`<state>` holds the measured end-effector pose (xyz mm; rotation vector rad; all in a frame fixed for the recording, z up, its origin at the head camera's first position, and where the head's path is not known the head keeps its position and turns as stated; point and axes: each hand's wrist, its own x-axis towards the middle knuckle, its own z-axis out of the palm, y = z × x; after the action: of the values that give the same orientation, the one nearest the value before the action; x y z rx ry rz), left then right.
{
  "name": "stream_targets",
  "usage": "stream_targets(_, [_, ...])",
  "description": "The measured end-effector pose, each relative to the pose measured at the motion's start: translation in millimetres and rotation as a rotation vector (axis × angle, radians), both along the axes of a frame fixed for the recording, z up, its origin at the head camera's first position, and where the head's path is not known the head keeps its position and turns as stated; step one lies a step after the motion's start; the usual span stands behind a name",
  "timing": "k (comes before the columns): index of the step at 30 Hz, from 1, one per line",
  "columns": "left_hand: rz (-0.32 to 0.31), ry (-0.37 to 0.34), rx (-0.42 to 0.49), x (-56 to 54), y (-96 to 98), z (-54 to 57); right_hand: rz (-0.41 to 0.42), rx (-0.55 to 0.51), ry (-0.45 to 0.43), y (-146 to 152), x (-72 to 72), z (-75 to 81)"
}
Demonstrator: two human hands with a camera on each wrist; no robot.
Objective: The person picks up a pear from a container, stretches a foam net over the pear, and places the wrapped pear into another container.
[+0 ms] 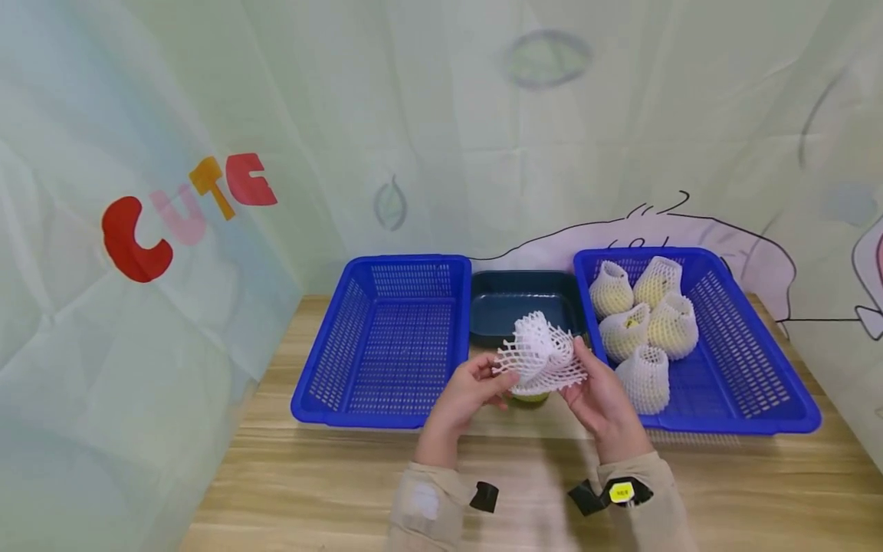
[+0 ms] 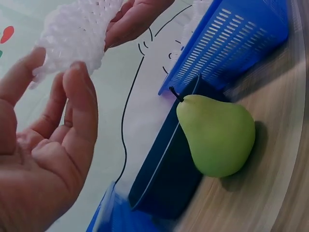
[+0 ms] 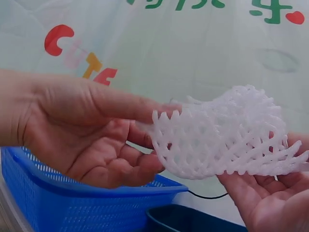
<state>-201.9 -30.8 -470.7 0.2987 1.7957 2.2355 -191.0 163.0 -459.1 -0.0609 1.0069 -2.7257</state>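
A white foam fruit net (image 1: 538, 354) is held up between my two hands over the table. My left hand (image 1: 464, 392) pinches its left edge with the fingertips. On the opposite side my right hand (image 1: 602, 392) grips the net between thumb and fingers. A green pear (image 2: 217, 137) with a dark stem stands bare on the table; in the head view the net hides most of it. The left wrist view shows the pear in front of a dark green tray (image 1: 527, 274), touched by neither hand.
To the left stands a blue plastic basket (image 1: 381, 420) with nothing in it. Another blue basket (image 1: 745, 424) on the right holds several pale fruits (image 1: 672, 328) in white foam nets. A printed cloth (image 1: 441, 153) hangs behind the wooden table (image 1: 310, 483).
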Motion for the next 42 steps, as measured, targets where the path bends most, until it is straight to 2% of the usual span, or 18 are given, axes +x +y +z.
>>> stream_targets(2, [0.042, -0.024, 0.089, -0.4, 1.1, -1.9, -0.006, -0.031, -0.026, 1, 0.0, 0.6])
stream_targets(7, [0.231, -0.089, 0.333, -2.6, 10.5, -7.0, -0.002, -0.038, -0.067, 1, 0.0, -2.5])
stream_targets(9, [0.264, -0.139, 0.427, -3.9, 14.8, -7.4, 0.004, -0.045, -0.088, 1, -0.2, -4.3])
stream_targets(11, [0.269, -0.202, 0.537, -5.4, 18.4, -5.8, 0.012, -0.081, -0.105, 0, -0.9, -5.2])
stream_targets(14, [0.226, -0.292, 0.725, -7.6, 21.3, -0.9, 0.031, -0.162, -0.104, 0, -3.0, -4.2])
stream_targets(17, [0.136, -0.282, 0.792, -9.1, 19.8, 6.0, 0.077, -0.214, -0.024, 1, -6.2, -1.1])
stream_targets(19, [0.071, -0.194, 0.704, -10.2, 16.2, 11.4, 0.079, -0.138, 0.093, 3, -8.0, 1.6])
stream_targets(20, [0.037, -0.108, 0.616, -11.1, 13.7, 13.9, 0.066, -0.043, 0.170, 4, -8.3, 3.0])
stream_targets(21, [0.007, -0.006, 0.490, -12.1, 10.7, 16.4, 0.036, 0.087, 0.256, 6, -8.5, 4.1])
stream_targets(24, [-0.032, 0.373, -0.003, -16.0, 1.5, 24.0, -0.108, 0.664, 0.539, 12, -8.8, 7.3])
stream_targets(27, [0.030, 0.738, -0.552, -20.8, -2.0, 28.1, -0.263, 1.229, 0.805, 16, -12.2, 9.8])
stream_targets(29, [0.106, 0.891, -0.864, -23.2, 0.9, 25.8, -0.331, 1.482, 0.915, 15, -15.5, 10.3])
stream_targets(30, [0.144, 0.933, -1.002, -23.5, 3.5, 23.3, -0.347, 1.583, 0.934, 14, -16.9, 10.0])
stream_targets(32, [0.218, 0.968, -1.196, -23.4, 10.4, 15.7, -0.347, 1.738, 0.903, 10, -18.5, 7.6])
stream_targets(34, [0.290, 0.948, -1.280, -22.1, 18.0, 5.8, -0.342, 1.817, 0.841, 6, -19.6, 2.8])
stream_targets(36, [0.353, 0.895, -1.281, -19.6, 25.0, -3.9, -0.350, 1.858, 0.788, 1, -20.3, -3.3])
stream_targets(38, [0.401, 0.839, -1.233, -17.4, 31.3, -13.1, -0.379, 1.882, 0.749, -3, -20.9, -10.5])
stream_targets(42, [0.444, 0.765, -1.161, -13.8, 39.5, -26.5, -0.403, 1.886, 0.649, -8, -20.1, -23.6])
